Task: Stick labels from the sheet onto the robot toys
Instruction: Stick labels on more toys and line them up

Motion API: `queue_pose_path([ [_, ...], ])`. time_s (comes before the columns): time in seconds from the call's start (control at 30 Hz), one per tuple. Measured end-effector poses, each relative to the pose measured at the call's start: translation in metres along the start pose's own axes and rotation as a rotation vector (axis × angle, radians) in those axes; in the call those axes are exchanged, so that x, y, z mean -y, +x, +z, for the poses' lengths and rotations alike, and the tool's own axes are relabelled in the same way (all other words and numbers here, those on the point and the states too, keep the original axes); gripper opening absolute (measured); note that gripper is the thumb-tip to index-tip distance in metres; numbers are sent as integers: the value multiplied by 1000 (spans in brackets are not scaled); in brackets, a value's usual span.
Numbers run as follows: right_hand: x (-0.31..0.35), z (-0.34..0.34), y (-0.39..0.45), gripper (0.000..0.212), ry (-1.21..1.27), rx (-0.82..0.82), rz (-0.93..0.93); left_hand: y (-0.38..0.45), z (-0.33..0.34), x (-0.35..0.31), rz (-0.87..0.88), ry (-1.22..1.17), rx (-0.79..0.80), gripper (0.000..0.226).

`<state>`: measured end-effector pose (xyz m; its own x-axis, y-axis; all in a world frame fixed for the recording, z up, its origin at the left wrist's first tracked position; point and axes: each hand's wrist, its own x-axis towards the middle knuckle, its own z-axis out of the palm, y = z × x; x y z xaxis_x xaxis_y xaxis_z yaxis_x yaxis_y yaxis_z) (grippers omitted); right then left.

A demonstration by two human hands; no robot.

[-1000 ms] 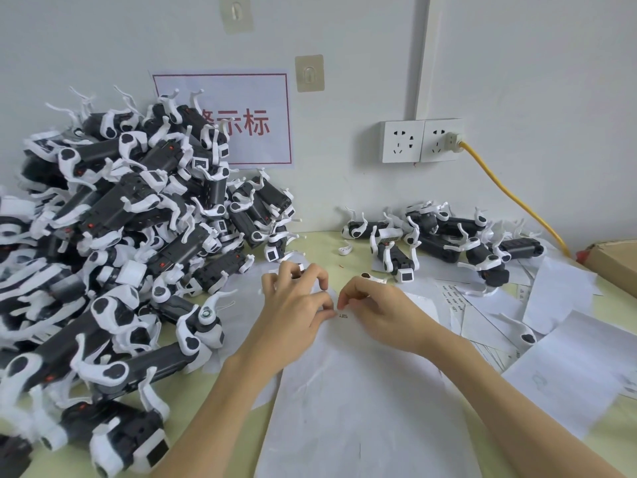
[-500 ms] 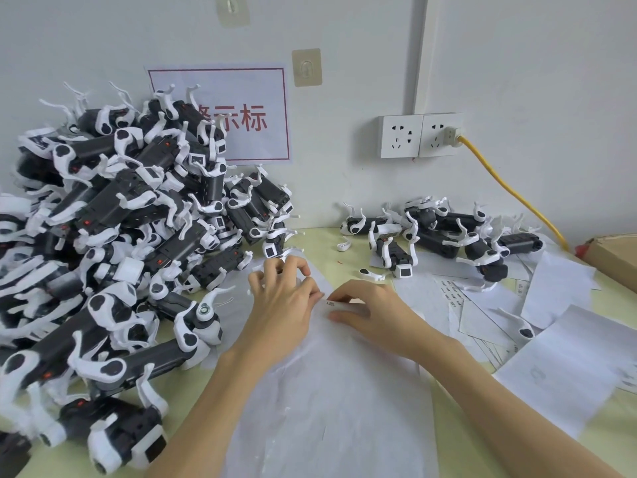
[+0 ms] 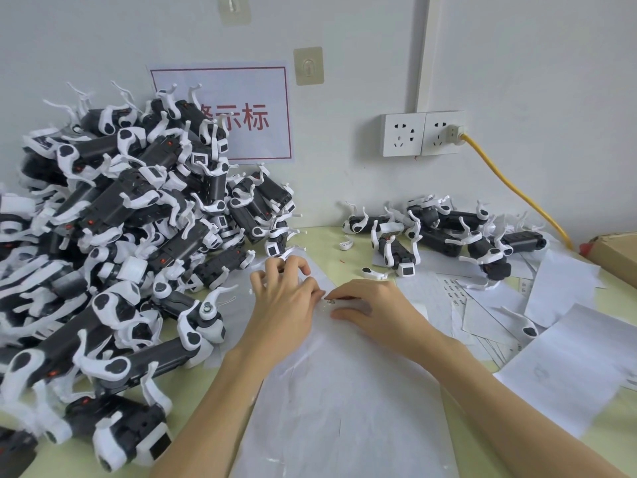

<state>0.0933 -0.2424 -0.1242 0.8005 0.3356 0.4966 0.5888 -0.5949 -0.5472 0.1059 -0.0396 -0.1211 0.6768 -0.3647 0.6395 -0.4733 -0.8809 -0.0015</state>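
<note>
A white label sheet (image 3: pixel 344 401) lies on the table in front of me. My two hands meet at its far end. My left hand (image 3: pixel 282 305) has its fingers curled, and its thumb and forefinger pinch a small printed label (image 3: pixel 331 300). My right hand (image 3: pixel 372 313) pinches the sheet right beside that label. A big heap of black-and-white robot toys (image 3: pixel 120 236) fills the left side. A smaller group of robot toys (image 3: pixel 444 232) lies at the back right by the wall.
Loose paper sheets (image 3: pixel 565 370) and used label sheets (image 3: pixel 458 291) cover the right side. A cardboard box (image 3: pixel 613 251) stands at the far right. A yellow cable (image 3: pixel 510 188) runs from the wall socket (image 3: pixel 422 132). Small white toy parts (image 3: pixel 344 243) lie between the two toy groups.
Both hands stay together at the sheet's far end. My right hand has gone from lying flat on a white strip to pinching at the label, and my left fingertips have closed in on it.
</note>
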Motion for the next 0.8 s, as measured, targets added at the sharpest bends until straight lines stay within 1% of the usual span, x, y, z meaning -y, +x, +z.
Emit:
queue_pose_path([
  [0.27, -2, -2, -2, 30, 81, 20, 75, 0, 0, 2, -6, 8, -13, 11],
  [0.37, -3, -1, -2, 27, 88, 24, 109, 0, -1, 2, -7, 11, -13, 14],
  [0.47, -2, -1, -2, 22, 112, 25, 91, 0, -2, 1, -9, 8, -8, 14],
  [0.6, -1, -1, -2, 30, 100, 32, 98, 0, -3, 1, -17, 8, -6, 14],
  [0.67, -1, 0, -1, 28, 114, 31, 113, 0, -3, 1, -13, 10, -2, 14],
  [0.8, 0, 1, -2, 18, 92, 14, 47, 0, -2, 2, -6, 17, 0, 13],
])
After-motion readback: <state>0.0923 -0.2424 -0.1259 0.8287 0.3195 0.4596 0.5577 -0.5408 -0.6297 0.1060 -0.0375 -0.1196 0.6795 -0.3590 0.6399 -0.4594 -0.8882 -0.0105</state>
